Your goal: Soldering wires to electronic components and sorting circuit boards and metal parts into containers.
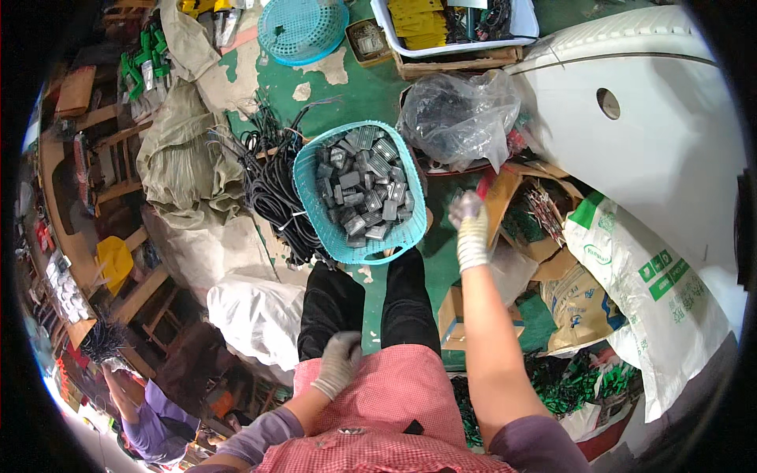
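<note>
My left hand (341, 366), in a pale knit glove, is over my lap by the pink checked apron (394, 386). Its fingers are smeared, so I cannot make out whether it is open. Stretched forward, my right hand (470, 225) wears the same kind of glove. Its fingers are curled together beside the cardboard box (501, 206), and anything in them is too small to name. Between the hands and farther off, a light blue plastic basket (303, 183) stands in front of my knees. Many small dark grey ribbed blocks (367, 185) fill it; neither hand touches them.
Black cables (272, 201) lie bundled left of the basket. Behind it are a clear plastic bag (461, 118), a blue colander (303, 30) and a white bin (473, 49). White sacks (646, 292) stand at right. A person in purple (154, 426) is at lower left.
</note>
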A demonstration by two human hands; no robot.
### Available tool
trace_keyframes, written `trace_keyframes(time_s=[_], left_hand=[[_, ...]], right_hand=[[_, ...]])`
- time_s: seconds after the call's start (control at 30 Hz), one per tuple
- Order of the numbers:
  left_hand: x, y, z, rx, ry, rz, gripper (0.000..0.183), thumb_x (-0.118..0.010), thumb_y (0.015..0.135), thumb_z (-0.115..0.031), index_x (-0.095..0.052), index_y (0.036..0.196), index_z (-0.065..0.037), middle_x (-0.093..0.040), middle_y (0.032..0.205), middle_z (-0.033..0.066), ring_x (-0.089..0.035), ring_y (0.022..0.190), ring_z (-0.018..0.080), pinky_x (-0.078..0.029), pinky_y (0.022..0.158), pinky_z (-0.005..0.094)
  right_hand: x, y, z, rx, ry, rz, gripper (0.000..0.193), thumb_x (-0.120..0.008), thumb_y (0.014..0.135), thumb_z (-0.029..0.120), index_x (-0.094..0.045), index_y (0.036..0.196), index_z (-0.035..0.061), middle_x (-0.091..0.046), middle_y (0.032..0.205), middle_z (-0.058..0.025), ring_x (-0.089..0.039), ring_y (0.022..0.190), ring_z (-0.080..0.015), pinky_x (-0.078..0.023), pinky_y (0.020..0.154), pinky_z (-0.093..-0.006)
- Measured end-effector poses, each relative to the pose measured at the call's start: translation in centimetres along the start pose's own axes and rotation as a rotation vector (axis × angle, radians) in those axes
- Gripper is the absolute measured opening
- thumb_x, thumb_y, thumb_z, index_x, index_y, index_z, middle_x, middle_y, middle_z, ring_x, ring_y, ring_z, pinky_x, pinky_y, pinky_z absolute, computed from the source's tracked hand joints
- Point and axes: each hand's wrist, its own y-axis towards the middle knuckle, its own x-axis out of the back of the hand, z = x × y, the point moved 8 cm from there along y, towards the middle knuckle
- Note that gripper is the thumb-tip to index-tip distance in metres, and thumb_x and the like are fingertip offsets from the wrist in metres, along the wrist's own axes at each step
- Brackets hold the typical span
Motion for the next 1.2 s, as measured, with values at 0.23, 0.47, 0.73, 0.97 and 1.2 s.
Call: trace_keyframes(time_s=[0.23,0.47,0.73,0.97,1.2], left_hand=[[12.6,13.7,-8.2,-0.454,0.11,-0.537,0.042,-0.061,0.076,0.007,-0.055,0.117,-0.002,-0.055,0.117,0.0211,-0.052,0.113,0.0394,-0.041,0.099,0.0434],[12.2,24.8,1.0,0.058,-0.312,-0.52,0.045,-0.07,0.082,-0.021,-0.056,0.117,0.004,-0.067,0.102,0.0189,-0.063,0.091,0.0299,-0.048,0.085,0.036],[13.3,28.9,9.6,0.098,-0.134,-0.228,0.032,-0.066,0.087,-0.017,-0.06,0.112,0.0,-0.07,0.102,0.0096,-0.065,0.087,0.0232,-0.049,0.084,0.0332],[12.4,29.6,7.9,0.434,-0.244,0.014,0.032,-0.064,0.087,-0.02,-0.058,0.114,-0.004,-0.066,0.093,0.013,-0.067,0.08,0.027,-0.058,0.064,0.0393],[17.9,28.5,8.8,0.227,-0.045,-0.307,0.039,-0.065,0.087,-0.022,-0.059,0.114,0.005,-0.069,0.099,0.015,-0.066,0.087,0.0284,-0.05,0.081,0.0346]], right_hand=[[-10.4,-12.8,6.5,0.856,-0.697,0.157,0.041,-0.064,0.079,0.012,-0.056,0.119,0.0079,-0.056,0.108,-0.0193,-0.053,0.105,-0.0355,-0.043,0.094,-0.0475],[-2.1,-6.3,-6.6,0.188,-0.378,-0.065,0.067,-0.074,0.076,0.016,-0.044,0.135,0.0031,-0.053,0.124,-0.0269,-0.053,0.114,-0.0432,-0.042,0.1,-0.0461],[-5.9,-6.7,-10.3,-0.147,-0.57,0.037,0.063,-0.069,0.083,0.014,-0.043,0.138,0.0009,-0.063,0.121,-0.0184,-0.061,0.112,-0.0297,-0.046,0.098,-0.0359],[-6.6,-6.1,-11.6,-0.149,-0.446,0.035,0.073,-0.071,0.079,0.01,-0.038,0.144,0.0054,-0.057,0.13,-0.0178,-0.057,0.117,-0.029,-0.044,0.101,-0.0335],[-8.3,-8.8,-9.7,-0.226,-0.131,0.401,0.075,-0.077,0.075,0.007,-0.039,0.14,0.0003,-0.065,0.108,-0.0138,-0.063,0.102,-0.0232,-0.05,0.091,-0.0355]])
